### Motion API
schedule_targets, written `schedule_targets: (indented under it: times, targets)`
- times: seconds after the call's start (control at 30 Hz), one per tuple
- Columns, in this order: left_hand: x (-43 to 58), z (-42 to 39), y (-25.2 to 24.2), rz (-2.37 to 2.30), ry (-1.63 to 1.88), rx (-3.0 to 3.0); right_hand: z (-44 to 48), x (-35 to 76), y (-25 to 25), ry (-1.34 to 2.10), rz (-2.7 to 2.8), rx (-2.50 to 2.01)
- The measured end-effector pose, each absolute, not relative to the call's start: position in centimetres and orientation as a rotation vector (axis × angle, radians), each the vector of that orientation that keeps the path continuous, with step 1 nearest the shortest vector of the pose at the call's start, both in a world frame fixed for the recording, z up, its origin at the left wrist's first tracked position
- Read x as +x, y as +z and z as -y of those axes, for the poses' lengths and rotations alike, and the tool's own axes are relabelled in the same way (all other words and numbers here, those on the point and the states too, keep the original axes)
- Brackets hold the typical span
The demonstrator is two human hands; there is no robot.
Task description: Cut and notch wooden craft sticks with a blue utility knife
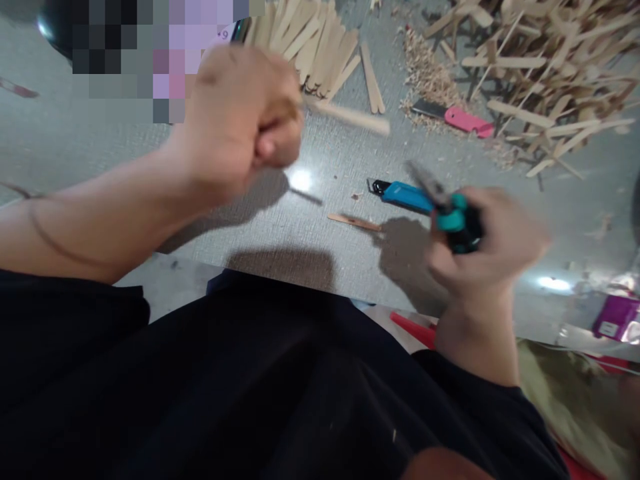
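My left hand point(240, 117) is a closed fist raised over the grey floor, gripping a thin wooden stick point(350, 117) that juts out to the right. My right hand point(480, 247) is lower and to the right, fingers wrapped round a teal-and-black utility knife point(453, 217) whose blade points up and left. Both hands are blurred by motion. A blue utility knife point(403, 195) lies on the floor just left of my right hand, with a small wooden sliver point(355, 221) beside it.
A fan of flat wooden sticks point(315, 43) lies at the top centre. A big heap of cut sticks and shavings point(545, 73) fills the top right, a pink cutter point(467, 121) at its edge. A purple packet point(617, 317) sits at right. My dark-clothed lap point(260, 393) fills the foreground.
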State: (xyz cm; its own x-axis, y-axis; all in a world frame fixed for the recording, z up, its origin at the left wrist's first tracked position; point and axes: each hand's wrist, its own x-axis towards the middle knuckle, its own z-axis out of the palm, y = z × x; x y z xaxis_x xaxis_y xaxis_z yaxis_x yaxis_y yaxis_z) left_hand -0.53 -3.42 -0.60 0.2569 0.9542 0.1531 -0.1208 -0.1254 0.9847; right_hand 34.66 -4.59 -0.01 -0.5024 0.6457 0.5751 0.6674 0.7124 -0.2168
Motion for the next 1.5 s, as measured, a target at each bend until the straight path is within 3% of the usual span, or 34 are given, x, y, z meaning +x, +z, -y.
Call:
schedule_targets:
  times: [0.07,0.27,0.33,0.73,0.97,1.1,1.3,1.5]
  targets:
    - [-0.5,2.9,-1.3,-0.860,1.343,1.192,3.5,35.4,-0.5,-0.083,2.199,-1.048]
    - [0.8,4.3,-3.6,-0.860,1.500,2.249,3.1,34.6,-1.4,0.021,2.279,-1.097]
    - [0.6,4.1,-4.6,-0.862,1.586,2.346,3.3,34.2,-1.3,0.048,2.302,-1.084]
    - [-0.8,3.4,-7.7,-1.095,1.296,1.913,4.8,33.0,-1.7,0.515,2.360,-0.965]
    - [-0.5,4.0,-6.5,-1.189,1.234,1.776,5.0,32.5,-1.5,0.433,2.326,-0.901]
    - [-0.2,4.1,-6.6,-1.183,1.346,1.927,4.9,32.5,-1.6,0.438,2.318,-0.916]
    - [0.9,3.6,-6.2,-0.767,1.961,2.321,5.2,32.6,-1.7,0.457,2.308,-0.947]
    - [0.6,4.1,-5.9,-0.769,1.677,2.164,4.9,32.8,-1.5,0.473,2.329,-0.898]
